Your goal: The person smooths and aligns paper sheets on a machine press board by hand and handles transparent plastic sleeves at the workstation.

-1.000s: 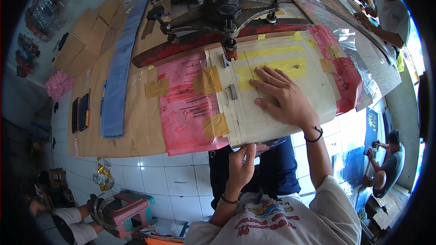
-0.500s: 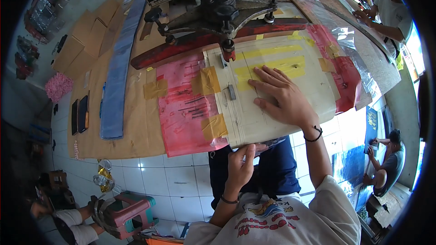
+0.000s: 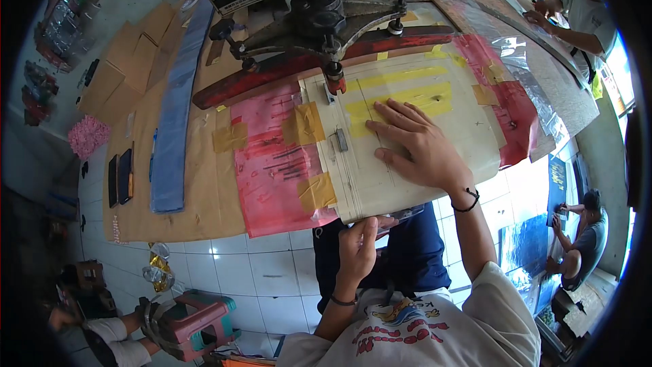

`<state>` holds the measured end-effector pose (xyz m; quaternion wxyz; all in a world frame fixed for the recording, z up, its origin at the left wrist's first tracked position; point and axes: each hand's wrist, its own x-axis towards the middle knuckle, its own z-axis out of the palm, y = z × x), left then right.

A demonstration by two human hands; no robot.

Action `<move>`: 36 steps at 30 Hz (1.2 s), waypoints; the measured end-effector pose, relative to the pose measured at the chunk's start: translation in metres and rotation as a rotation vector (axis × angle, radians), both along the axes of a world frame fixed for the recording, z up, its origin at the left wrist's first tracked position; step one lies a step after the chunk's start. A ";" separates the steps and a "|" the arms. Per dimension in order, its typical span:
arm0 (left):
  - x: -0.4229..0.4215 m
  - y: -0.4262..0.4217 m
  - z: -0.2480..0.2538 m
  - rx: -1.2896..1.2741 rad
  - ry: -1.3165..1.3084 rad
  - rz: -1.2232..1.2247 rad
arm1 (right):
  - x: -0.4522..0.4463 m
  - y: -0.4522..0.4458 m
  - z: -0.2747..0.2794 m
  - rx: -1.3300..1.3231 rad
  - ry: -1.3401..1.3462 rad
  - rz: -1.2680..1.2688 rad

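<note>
My right hand (image 3: 421,146) lies flat with spread fingers on a cream-coloured board (image 3: 468,139), partly over its yellow tape strips (image 3: 407,95). Below the board's front edge, my left hand (image 3: 358,253) has its thumb up and its fingers closed on what looks like a clear plastic sheet (image 3: 407,215), mostly hidden under the board. Pencil lines and a small grey block (image 3: 341,140) are on the board's left part. Brown tape (image 3: 316,191) joins that side to a pink sheet (image 3: 272,163).
A machine head with a long red bar (image 3: 272,71) stands over the board's far edge. A blue strip (image 3: 178,109) and two dark phone-like items (image 3: 125,175) lie at left. A stool (image 3: 200,323) stands on the floor. Other people (image 3: 589,231) are at the right.
The view has shifted slightly, so the board and machine appear a little further left. Both hands keep nearly the same pose and place on the board.
</note>
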<state>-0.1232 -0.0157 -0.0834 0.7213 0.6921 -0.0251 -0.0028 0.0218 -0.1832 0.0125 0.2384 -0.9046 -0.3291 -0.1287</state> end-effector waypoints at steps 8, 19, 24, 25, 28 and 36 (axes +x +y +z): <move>0.000 -0.002 0.001 -0.011 0.010 0.003 | -0.001 0.001 -0.001 -0.005 0.005 -0.012; 0.000 0.001 -0.003 0.017 -0.035 -0.005 | -0.001 0.000 -0.001 -0.002 -0.018 0.000; -0.001 0.002 -0.008 0.034 -0.006 0.008 | -0.001 -0.001 -0.002 0.003 -0.029 0.004; -0.002 0.001 -0.008 0.027 -0.003 0.012 | -0.001 -0.001 -0.002 0.003 -0.034 0.004; -0.002 0.000 -0.001 0.005 -0.015 0.019 | -0.002 -0.001 -0.003 0.015 -0.029 0.005; -0.012 0.004 -0.030 0.186 -0.059 -0.029 | -0.004 -0.002 -0.003 0.035 -0.007 0.002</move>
